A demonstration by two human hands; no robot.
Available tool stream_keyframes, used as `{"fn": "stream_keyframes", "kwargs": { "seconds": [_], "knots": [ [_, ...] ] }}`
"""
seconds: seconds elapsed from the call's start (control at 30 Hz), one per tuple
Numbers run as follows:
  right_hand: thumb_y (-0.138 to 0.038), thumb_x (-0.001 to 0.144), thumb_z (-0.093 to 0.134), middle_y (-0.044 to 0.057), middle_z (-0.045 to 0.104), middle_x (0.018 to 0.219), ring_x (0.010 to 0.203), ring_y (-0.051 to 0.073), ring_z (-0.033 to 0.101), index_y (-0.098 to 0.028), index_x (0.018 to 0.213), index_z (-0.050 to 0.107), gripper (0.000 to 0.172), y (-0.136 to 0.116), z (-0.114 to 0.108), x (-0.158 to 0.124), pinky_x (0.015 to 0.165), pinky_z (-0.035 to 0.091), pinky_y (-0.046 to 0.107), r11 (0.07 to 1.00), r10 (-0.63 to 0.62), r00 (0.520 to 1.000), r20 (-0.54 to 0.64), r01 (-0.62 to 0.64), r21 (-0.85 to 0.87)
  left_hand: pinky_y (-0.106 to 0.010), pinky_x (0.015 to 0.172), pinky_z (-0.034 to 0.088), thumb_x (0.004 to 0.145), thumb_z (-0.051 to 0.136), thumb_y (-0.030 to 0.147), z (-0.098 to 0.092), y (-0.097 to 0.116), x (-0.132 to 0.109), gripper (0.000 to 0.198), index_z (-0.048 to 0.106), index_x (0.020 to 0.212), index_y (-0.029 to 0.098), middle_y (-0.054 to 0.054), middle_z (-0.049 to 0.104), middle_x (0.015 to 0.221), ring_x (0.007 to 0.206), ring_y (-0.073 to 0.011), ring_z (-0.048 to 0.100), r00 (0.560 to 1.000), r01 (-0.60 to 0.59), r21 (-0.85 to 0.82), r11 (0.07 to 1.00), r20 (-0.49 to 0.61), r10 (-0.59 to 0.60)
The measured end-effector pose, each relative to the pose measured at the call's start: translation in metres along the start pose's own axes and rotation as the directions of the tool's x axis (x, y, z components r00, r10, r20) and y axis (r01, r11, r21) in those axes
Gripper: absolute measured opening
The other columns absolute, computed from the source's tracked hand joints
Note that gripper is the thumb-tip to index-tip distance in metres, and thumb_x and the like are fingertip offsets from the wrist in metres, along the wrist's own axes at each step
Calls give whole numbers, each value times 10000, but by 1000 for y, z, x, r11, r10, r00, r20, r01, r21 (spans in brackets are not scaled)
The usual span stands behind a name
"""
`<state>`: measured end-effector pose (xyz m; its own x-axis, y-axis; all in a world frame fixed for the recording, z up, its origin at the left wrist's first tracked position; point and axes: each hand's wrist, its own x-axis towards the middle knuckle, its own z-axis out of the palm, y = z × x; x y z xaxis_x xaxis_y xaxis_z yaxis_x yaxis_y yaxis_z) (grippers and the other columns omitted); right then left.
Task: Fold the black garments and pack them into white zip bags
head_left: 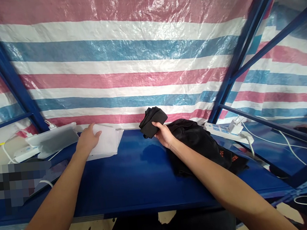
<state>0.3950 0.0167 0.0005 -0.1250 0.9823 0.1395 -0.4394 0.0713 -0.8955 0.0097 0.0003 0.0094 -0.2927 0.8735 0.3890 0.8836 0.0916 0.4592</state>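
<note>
My right hand (163,133) is closed on a folded black cloth (152,122), held a little above the blue table, thumb on top. The cloth is a compact bundle with several layers showing at its far edge. My left hand (88,139) rests on the left side of a stack of thin white sheets or bags (107,140), thumb and fingers apart; some fingers are hidden from view. Right of the held cloth lies a heap of black fabric (190,140) with orange lettering near its right end, partly behind my right forearm.
A white power strip (219,132) with plugs and cables stands at the right. On the left are a propped tablet-like panel (58,137) and another power strip (25,153). Blue metal posts (224,76) flank the blue table (127,189); a striped tarp (126,49) hangs behind.
</note>
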Motion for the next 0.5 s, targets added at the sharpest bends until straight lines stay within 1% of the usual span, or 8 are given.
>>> {"fn": "stream_keyframes", "kwargs": {
  "seconds": [0.07,0.1,0.17,0.23,0.3,0.4,0.43,0.5],
  "knots": [
    [-405,773,898,84,832,1082,993,263,766,-186,1026,778,355,1,0,0,727,637,310,1000,9,1000,8,-9,12,-619,1077,510,1036,494,439,5,-3,-2,552,625,1511,192,-254,647,1434,1266,-470,669,997,-42,147,988,71,31],
    [-401,773,902,86,832,1080,997,263,766,-182,1026,783,355,1,0,-1,725,635,305,1000,13,1000,11,-13,16,-609,1065,520,1052,437,417,8,-4,-4,535,654,1485,190,-251,635,1439,1237,-457,684,993,-50,199,979,112,28],
    [-392,773,904,88,832,1069,999,263,766,-178,1021,788,347,1,0,-1,724,632,299,1000,22,1000,11,-22,14,-590,1052,533,1064,352,380,13,-5,-6,552,683,1447,159,-254,585,1494,1197,-438,702,981,-56,283,957,192,0],
    [-382,774,905,86,833,1050,984,260,766,-179,1006,788,330,1,0,-1,720,629,296,1000,27,1000,10,-27,8,-584,1043,541,1066,305,373,16,-6,-7,590,661,1464,123,-262,513,1572,1185,-437,707,967,-45,346,937,249,-45],
    [-375,777,904,80,833,1034,961,252,765,-182,989,786,311,1,0,-2,719,627,293,999,32,999,12,-32,2,-586,1040,543,1062,304,409,18,-9,-7,632,594,1539,113,-267,469,1612,1213,-449,696,955,-30,382,924,283,-86],
    [-363,789,895,76,834,1050,964,238,767,-183,1001,792,296,1,1,-2,755,638,290,999,44,999,19,-44,-4,-597,1069,522,1041,356,557,21,-11,-7,749,481,1648,137,-275,461,1619,1306,-482,643,946,-10,391,920,303,-119],
    [-358,794,893,76,834,1064,976,235,768,-184,1010,794,294,1,1,-3,773,642,291,999,47,999,21,-47,-6,-611,1075,511,1025,377,620,22,-11,-7,794,477,1658,151,-279,457,1625,1338,-502,615,942,7,392,920,305,-137],
    [-350,802,893,79,834,1084,995,234,769,-186,1023,799,291,1,2,-4,792,650,293,998,54,998,29,-54,-14,-646,1078,488,988,419,709,23,-10,-10,851,529,1632,163,-292,445,1643,1398,-547,547,940,46,392,919,295,-173]
  ]
}}
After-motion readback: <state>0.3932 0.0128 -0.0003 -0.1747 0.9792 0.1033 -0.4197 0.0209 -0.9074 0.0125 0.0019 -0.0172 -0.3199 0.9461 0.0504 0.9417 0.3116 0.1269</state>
